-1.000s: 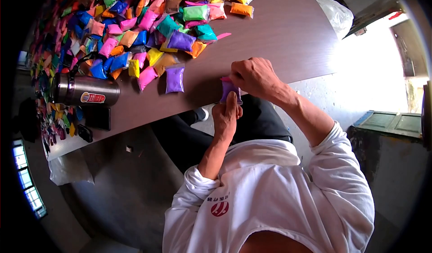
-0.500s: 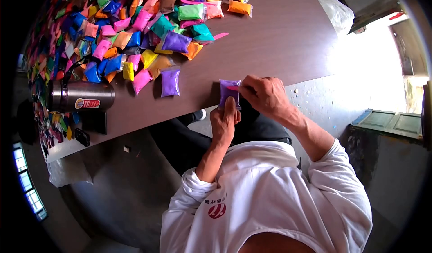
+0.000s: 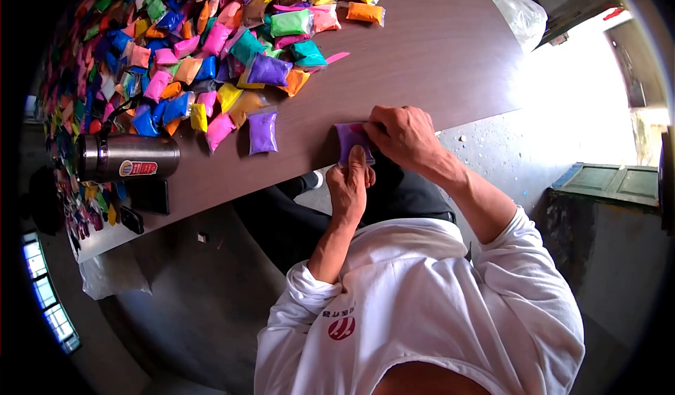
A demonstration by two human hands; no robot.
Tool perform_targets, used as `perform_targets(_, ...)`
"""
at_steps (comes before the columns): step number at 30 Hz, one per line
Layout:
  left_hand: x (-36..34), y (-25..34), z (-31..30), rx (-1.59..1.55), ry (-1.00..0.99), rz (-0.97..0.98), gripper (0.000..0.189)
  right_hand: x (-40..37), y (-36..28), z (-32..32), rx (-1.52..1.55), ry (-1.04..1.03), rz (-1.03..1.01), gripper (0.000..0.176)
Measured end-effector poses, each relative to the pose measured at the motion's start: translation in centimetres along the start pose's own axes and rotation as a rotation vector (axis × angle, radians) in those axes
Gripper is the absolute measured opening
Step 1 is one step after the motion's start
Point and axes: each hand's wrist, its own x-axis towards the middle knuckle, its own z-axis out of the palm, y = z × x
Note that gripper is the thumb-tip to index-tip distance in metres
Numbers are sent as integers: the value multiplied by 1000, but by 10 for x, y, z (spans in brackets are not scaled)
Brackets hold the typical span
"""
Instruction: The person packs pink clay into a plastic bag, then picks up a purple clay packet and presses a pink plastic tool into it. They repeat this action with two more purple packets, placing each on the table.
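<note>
A small clear packet with purple filling (image 3: 349, 136) is at the table's near edge, pinched at its lower end by my left hand (image 3: 349, 184), thumb on top. My right hand (image 3: 404, 136) is closed at the packet's upper right corner. A bit of a pink strip (image 3: 357, 127) shows beside its fingertips, lying over the packet; the rest of the strip is hidden by the fingers. To the left, another purple packet (image 3: 263, 131) lies flat on the table (image 3: 415, 43).
A large pile of coloured packets (image 3: 186, 68) covers the table's left part. A steel flask (image 3: 126, 157) lies on its side there, with a dark phone (image 3: 150, 197) nearby. A clear plastic bag (image 3: 512, 10) hangs at the far right edge. Another pink strip (image 3: 337, 57) pokes from the pile.
My right hand has moved slightly left and up, and less of the pink strip shows now. The packet in my left hand has tilted a little. The view has shifted slightly.
</note>
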Motion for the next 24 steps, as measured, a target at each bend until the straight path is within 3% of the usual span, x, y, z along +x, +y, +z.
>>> perform_targets(5,-2,-5,-2,-31,0,-13,56,-3,2,6,51,93,101,18)
perform_targets(12,-3,-9,-3,-112,-2,-58,51,-15,-19,-2,124,66,-20,19)
perform_targets(22,0,-5,1,-29,29,20,53,6,-1,6,10,71,-13,16)
perform_targets(24,1,-14,-5,-65,-45,43,52,8,7,9,24,87,56,16)
